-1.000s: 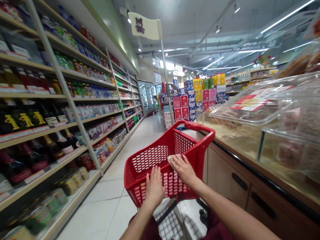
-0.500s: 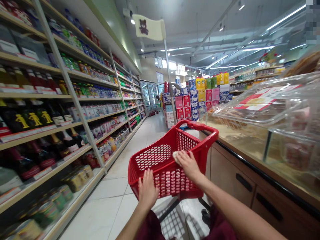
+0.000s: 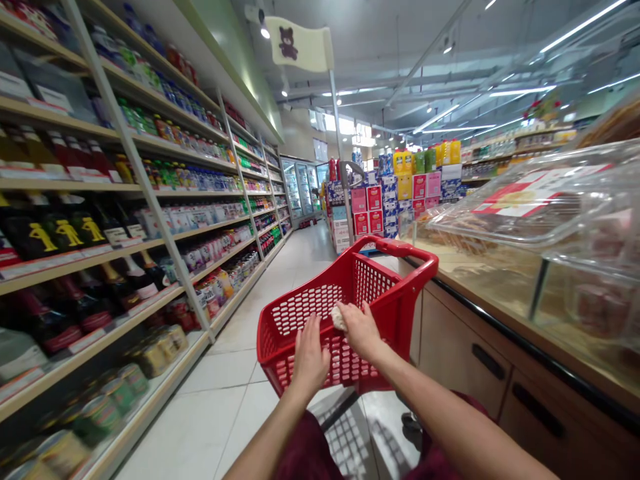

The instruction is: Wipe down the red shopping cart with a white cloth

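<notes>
A small red shopping cart [image 3: 405, 303] with perforated basket walls stands in front of me. From it rises a pole with a cream flag [image 3: 313, 52] that bears a brown bear. My right hand [image 3: 360, 330] is closed around a crumpled white cloth [image 3: 339, 318] at the near rim of the basket. Beside it, to the left, my left hand [image 3: 309, 353] rests against the near basket wall, its fingers stretched out, holding nothing. Part of the near wall is hidden behind both hands.
Shelves [image 3: 205, 240] of bottles and cans line the left side. At right runs a wooden counter [image 3: 460, 333] with clear plastic food packs [image 3: 500, 207]. Stacked boxes [image 3: 367, 210] stand ahead beside the tiled aisle [image 3: 235, 373]; glass-door fridges [image 3: 300, 187] stand at the far end.
My right hand has slid left along the near rim with the white cloth. My left hand has moved right and slightly up, so the two hands are closer together.
</notes>
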A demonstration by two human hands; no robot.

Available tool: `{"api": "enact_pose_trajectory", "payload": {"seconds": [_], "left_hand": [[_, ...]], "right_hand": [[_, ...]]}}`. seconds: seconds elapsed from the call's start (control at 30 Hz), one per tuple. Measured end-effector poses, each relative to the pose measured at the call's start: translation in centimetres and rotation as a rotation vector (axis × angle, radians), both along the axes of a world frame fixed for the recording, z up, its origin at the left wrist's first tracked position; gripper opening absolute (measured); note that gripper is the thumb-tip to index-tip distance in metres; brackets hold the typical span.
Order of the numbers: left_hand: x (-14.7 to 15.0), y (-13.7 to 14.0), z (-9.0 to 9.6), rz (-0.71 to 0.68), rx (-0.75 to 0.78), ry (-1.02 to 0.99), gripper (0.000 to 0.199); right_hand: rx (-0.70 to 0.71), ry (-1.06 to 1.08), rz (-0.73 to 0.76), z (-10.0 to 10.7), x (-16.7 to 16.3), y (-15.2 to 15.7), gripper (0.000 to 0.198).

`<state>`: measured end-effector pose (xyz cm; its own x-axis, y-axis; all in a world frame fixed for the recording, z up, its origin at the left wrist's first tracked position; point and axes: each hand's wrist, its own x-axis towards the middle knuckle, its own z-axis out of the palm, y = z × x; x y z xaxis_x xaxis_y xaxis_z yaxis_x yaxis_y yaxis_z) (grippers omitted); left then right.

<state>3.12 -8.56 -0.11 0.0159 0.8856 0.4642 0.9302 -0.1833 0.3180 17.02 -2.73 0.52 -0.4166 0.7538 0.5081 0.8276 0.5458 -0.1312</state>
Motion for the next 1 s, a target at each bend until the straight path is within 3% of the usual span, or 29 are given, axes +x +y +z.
{"api": "enact_pose_trajectory", "payload": {"seconds": [0.13, 0.23, 0.4, 0.47, 0.57, 0.67, 0.73, 0.87, 0.93, 1.0], "left_hand": [[2.2, 2.6, 0.7, -0.14, 0.002, -0.121, 0.054], [3.4, 3.9, 0.4, -0.114, -0.072, -0.115, 0.047], [4.2, 4.7, -0.5, -0.02, -0.03, 0.03, 0.047], [2.9, 4.1, -0.6, -0.003, -0.009, 0.127, 0.046], [-1.8, 2.0, -0.9, 0.016, -0.016, 0.188, 0.044], [-7.1, -0.5, -1.3, 0.188, -0.039, 0.237, 0.045], [-8.6, -1.3, -1.6, 0.289, -0.052, 0.246, 0.046], [-5.3, -0.2, -1.8, 0.2, -0.018, 0.272, 0.048], [-3.3, 0.5, -1.5, 0.123, 0.011, 0.283, 0.048], [-3.3, 0.5, -1.5, 0.097, 0.027, 0.295, 0.049]], "right_hand": [[0.002, -0.094, 0.16, -0.2, 0.5, 0.0, 0.059], [0.027, -0.155, 0.109, 0.3, 2.8, 0.6, 0.062], [0.052, -0.163, 0.032, 1.8, 5.7, 1.8, 0.038], [0.067, -0.145, 0.015, 1.9, 6.0, 1.9, 0.032], [0.101, -0.122, 0.041, 1.7, 6.0, 1.7, 0.034], [0.112, -0.087, 0.026, 1.2, 5.6, 1.1, 0.035], [0.113, -0.062, -0.014, 0.9, 4.8, 0.5, 0.036], [0.125, -0.05, -0.035, 0.3, 3.3, -0.4, 0.041], [0.136, -0.072, 0.007, 0.4, 3.7, -0.3, 0.039], [0.157, -0.078, 0.007, 1.0, 5.0, 0.3, 0.034]]}}
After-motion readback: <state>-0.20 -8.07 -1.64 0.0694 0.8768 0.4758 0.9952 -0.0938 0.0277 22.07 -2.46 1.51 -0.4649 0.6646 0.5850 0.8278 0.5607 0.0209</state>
